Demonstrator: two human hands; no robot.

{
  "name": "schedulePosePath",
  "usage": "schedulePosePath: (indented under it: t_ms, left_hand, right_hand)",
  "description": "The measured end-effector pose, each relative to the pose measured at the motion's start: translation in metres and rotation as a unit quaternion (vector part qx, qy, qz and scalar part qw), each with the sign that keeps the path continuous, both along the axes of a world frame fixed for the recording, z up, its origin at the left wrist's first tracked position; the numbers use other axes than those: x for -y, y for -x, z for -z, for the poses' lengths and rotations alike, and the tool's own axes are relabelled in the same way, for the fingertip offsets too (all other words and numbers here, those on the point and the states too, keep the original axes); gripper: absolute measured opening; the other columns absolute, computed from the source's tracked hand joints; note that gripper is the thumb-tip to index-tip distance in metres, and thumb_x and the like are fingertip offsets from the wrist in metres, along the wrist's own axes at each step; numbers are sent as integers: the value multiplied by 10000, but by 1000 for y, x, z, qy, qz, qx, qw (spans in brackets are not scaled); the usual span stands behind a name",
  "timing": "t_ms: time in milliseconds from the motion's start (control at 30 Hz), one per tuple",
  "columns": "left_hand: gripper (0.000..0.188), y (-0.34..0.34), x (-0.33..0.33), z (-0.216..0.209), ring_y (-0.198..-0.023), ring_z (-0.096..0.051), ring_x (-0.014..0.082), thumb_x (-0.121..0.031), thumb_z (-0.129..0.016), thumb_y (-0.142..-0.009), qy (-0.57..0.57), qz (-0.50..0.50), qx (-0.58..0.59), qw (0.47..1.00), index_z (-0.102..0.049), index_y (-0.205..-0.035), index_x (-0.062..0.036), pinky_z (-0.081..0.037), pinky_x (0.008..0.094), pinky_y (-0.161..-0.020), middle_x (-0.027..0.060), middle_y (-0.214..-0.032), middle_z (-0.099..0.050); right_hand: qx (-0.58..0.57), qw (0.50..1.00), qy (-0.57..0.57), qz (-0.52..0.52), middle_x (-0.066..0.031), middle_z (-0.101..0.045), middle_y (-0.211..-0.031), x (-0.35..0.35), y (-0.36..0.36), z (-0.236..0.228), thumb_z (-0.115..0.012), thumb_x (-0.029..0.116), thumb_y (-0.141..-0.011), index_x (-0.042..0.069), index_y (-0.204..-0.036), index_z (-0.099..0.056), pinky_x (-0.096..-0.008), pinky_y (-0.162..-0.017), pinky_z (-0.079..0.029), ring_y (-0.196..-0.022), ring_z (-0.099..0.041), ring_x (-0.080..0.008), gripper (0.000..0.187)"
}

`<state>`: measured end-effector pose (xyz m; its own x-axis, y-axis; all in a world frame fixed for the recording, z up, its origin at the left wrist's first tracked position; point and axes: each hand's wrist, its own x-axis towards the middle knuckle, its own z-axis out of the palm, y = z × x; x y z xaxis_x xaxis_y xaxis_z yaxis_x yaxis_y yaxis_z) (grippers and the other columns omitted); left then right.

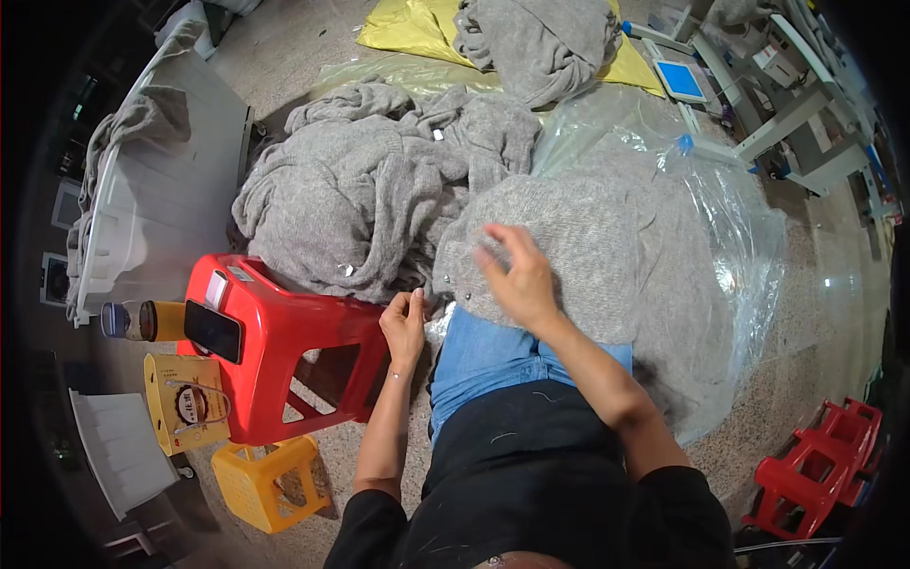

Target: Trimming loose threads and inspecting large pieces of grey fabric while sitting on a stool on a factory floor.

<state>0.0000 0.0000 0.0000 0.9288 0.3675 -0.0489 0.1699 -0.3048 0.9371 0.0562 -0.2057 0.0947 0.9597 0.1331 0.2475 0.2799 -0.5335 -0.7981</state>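
My left hand: my left hand (403, 329) is curled, thumb and fingertip pinched together near the cloth's left edge; I can't tell if anything thin is between them.
My right hand: my right hand (523, 284) is blurry, its fingers spread apart, over the cloth.
Cloth on my lap: the soft gray knitted cloth (588, 237) lies across my blue jeans (483, 346) and reaches out to the right; small shiny round dots (445, 278) sit near its left edge.
Under its right side: a see-through crinkly plastic sheet (749, 247).
Big heap: a lumpy gray knitted pile (318, 194) is just past my left hand.
Red seat: a shiny red plastic stool (284, 322) stands on my left, with a flat black phone (213, 330) on top.
Farther off: another gray knitted bundle (540, 43) lies on a bright yellow sheet (403, 28).
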Motion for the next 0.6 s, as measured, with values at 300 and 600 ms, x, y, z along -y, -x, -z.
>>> schedulePosePath:
  t_ms: [300, 600]
  left_hand:
    - [129, -40, -7, 39, -682, -629, 191, -93, -613, -838, -103, 71, 37, 991, -619, -933, -7, -491, 312, -636, 119, -806, -662]
    - [730, -87, 17, 29, -791, -606, 277, 52, -599, -713, -139, 244, -9, 960, -355, -1362, -177, -494, 359, -742, 158, -1292, -416]
  right_hand:
    - [34, 996, -48, 63, -133, -635, -881, 16, -10, -13, -609, 221, -862, 8, -913, -639, -302, -684, -480, -780, -635, -215, 221]
    - [-65, 949, 278, -134, -145, -548, -1096, 3, 13, -3, -640, 68, -710, 41, -986, -590, -394, -629, -512, -778, -633, -313, 281]
